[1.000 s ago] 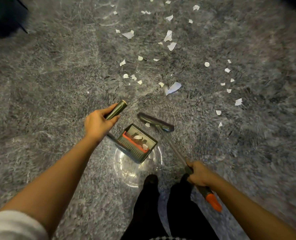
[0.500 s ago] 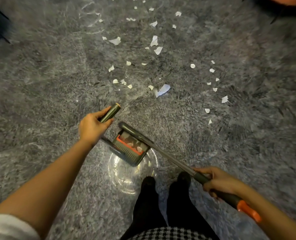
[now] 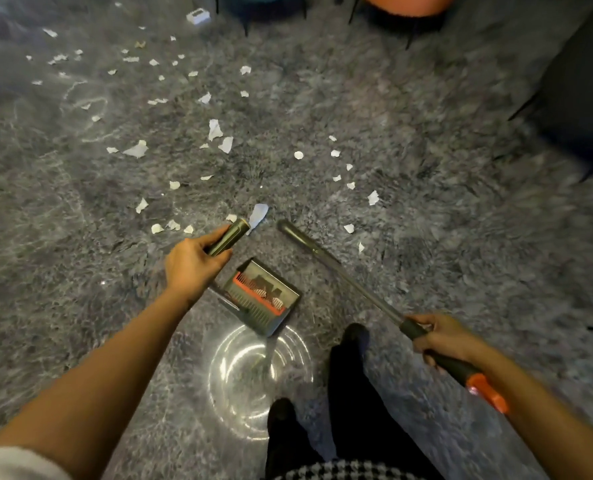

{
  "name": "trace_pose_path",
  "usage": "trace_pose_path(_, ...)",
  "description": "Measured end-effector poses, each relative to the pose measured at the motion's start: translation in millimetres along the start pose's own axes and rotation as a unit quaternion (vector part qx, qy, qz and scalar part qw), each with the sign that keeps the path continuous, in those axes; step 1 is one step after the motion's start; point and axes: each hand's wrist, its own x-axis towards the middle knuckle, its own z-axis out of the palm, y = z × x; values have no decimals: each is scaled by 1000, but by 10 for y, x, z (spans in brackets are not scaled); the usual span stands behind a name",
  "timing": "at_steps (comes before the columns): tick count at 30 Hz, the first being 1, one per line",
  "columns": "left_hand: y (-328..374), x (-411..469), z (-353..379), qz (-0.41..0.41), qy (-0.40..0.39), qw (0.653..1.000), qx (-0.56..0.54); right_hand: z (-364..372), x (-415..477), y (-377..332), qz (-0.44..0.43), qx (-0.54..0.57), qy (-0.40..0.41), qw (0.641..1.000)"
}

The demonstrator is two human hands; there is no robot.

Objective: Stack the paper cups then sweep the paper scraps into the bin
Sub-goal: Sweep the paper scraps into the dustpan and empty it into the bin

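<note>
Step in hand: sweeping. No cups are in view, so the stacking step cannot be checked here.

The left hand [image 3: 193, 263] grips the dustpan handle [image 3: 226, 236], fingers curled round it, thumb along the top. The dustpan [image 3: 264, 301] sits just below and inboard of that grip, tilted, with a few white scraps inside near its orange comb. Whether its lip touches the floor cannot be told.

The right hand [image 3: 440, 337] grips the broom shaft [image 3: 357, 289] near its upper end, with the orange cap [image 3: 485, 393] behind the grip. The broom head [image 3: 293, 232] lies well forward of the right grip and just to the right of the left grip. Both forearms reach forward and down.

The paper scraps [image 3: 215, 129] lie scattered on the grey floor [image 3: 426, 168] ahead of both grips. No bin is identifiable.

Next move, as judged: seat the pan lip on the floor, place the broom head beyond the nearest scraps, and draw them back toward the left grip.
</note>
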Motion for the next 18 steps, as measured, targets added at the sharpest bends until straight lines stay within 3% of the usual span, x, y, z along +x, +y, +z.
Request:
trace_pose_path(12,1639,1399,1344,88,-50,993,63,-2001,1192,-69,44,73,116,990)
trace_pose_path(18,2096,1787,1797,103,-78,987,96,-2428,1701,-190,55,81,117,988)
